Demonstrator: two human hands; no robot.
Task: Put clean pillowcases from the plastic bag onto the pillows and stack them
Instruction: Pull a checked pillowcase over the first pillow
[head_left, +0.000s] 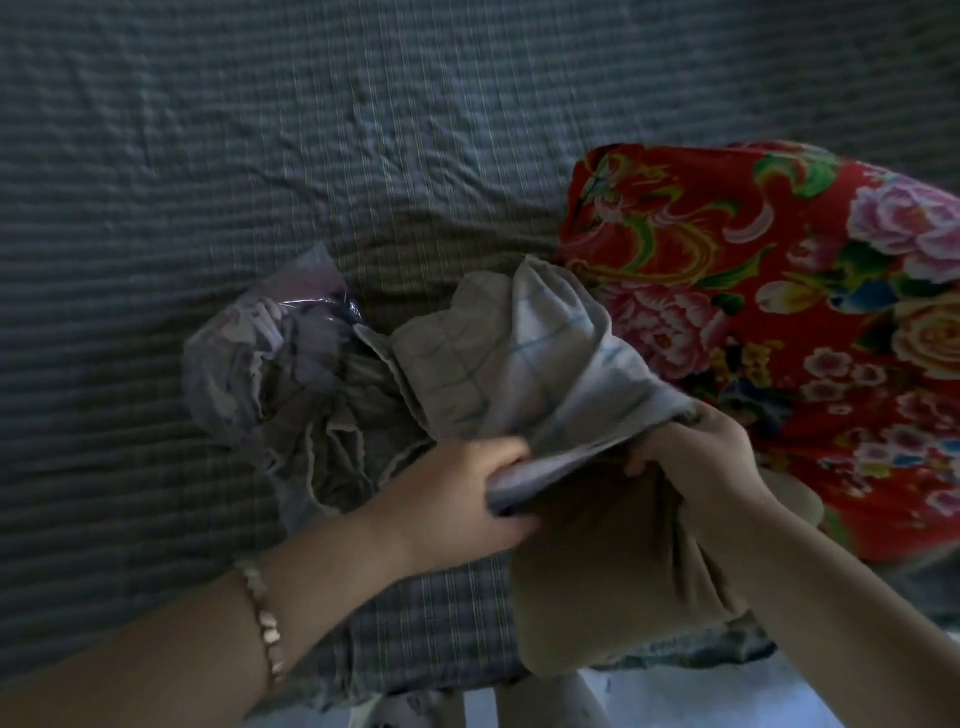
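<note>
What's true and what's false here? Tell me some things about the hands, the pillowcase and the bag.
1. The left hand and the right hand both grip the pillowcase. True.
2. The plastic bag lies right of the pillowcase. False: it lies left of it.
3. The flowery cloth is red. True.
4. The bracelet is on the right wrist. False: it is on the left wrist.

Checked pillowcase bunched over tan pillow

Red floral pillow, pale blue-checked pillowcase, grey striped bedsheet
</note>
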